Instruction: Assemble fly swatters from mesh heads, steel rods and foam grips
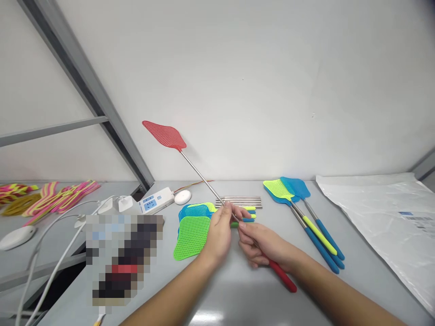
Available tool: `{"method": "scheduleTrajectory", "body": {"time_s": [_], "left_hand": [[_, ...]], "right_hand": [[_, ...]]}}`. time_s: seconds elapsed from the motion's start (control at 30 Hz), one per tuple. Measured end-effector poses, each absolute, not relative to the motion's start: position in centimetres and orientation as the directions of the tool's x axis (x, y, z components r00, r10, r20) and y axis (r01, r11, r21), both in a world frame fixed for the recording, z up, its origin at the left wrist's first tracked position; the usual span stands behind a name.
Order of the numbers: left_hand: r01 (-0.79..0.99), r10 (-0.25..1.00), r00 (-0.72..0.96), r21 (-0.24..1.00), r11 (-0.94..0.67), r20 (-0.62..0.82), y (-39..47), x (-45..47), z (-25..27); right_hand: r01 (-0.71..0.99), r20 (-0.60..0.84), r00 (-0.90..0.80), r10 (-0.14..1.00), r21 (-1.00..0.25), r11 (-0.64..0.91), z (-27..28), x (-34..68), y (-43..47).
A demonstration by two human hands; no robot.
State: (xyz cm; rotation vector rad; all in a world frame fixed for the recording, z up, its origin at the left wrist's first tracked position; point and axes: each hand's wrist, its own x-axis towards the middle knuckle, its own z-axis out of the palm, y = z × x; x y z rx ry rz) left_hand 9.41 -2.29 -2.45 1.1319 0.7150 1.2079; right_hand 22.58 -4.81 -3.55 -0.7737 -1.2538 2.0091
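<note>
A red fly swatter (166,136) with a metal shaft and a red handle (282,276) slants across the view, its head up to the left. My left hand (220,231) pinches the shaft near its middle. Closer to the handle, my right hand (260,244) is closed round the shaft's lower end. Beneath and behind my left hand lie a green swatter head (192,237) and a blue one (185,213), with yellow and blue handle pieces partly hidden. Several bare metal rods (243,201) lie side by side just beyond my hands.
At right lie several swatters with blue handles (321,249) and a yellow-green handle (319,234), beside a white plastic bag (377,203). Left are a power strip (158,201), a round white puck (182,197), cables, a pixelated patch, and striped bands (63,197) beyond a metal frame (102,104).
</note>
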Motion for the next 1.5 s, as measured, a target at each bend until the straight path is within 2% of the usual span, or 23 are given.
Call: {"method": "scheduleTrajectory", "body": {"time_s": [0.13, 0.3, 0.63, 0.87, 1.07, 1.17, 1.33, 1.5], "left_hand": [[-0.406, 0.968, 0.197, 0.912, -0.061, 0.152, -1.9, 8.9, -1.6], [-0.456, 0.97, 0.121, 0.88, -0.134, 0.211, -1.0, 8.2, -0.6], [-0.534, 0.95, -0.122, 0.787, -0.307, 0.288, 1.3, 5.9, 1.3], [-0.595, 0.941, -0.204, 0.729, -0.339, 0.27, 2.9, 3.3, 2.5], [-0.549, 0.937, -0.182, 0.76, -0.348, 0.298, 2.8, 3.9, 1.6], [-0.501, 0.945, -0.11, 0.805, -0.319, 0.307, 1.5, 5.6, 0.6], [-0.404, 0.964, 0.096, 0.895, -0.19, 0.248, -2.2, 8.8, -1.0], [-0.34, 0.981, 0.102, 0.932, -0.122, 0.165, -4.1, 10.4, -1.9]], "right_hand": [[-0.204, -0.154, -0.644, 0.75, -0.91, -0.361, -2.7, 22.3, -4.9], [-0.183, -0.136, -0.631, 0.764, -0.931, -0.317, -2.2, 21.8, -5.0], [-0.098, -0.154, -0.634, 0.758, -0.956, -0.276, -2.2, 21.3, -5.3], [-0.016, -0.201, -0.66, 0.724, -0.96, -0.28, -2.2, 21.8, -5.6], [0.009, -0.248, -0.655, 0.714, -0.947, -0.321, -2.1, 23.4, -5.5], [0.019, -0.263, -0.617, 0.742, -0.947, -0.32, -1.9, 24.0, -5.2], [-0.052, -0.172, -0.602, 0.78, -0.966, -0.253, -1.7, 23.8, -5.2], [-0.078, -0.119, -0.569, 0.814, -0.977, -0.197, -2.2, 23.6, -5.2]]}}
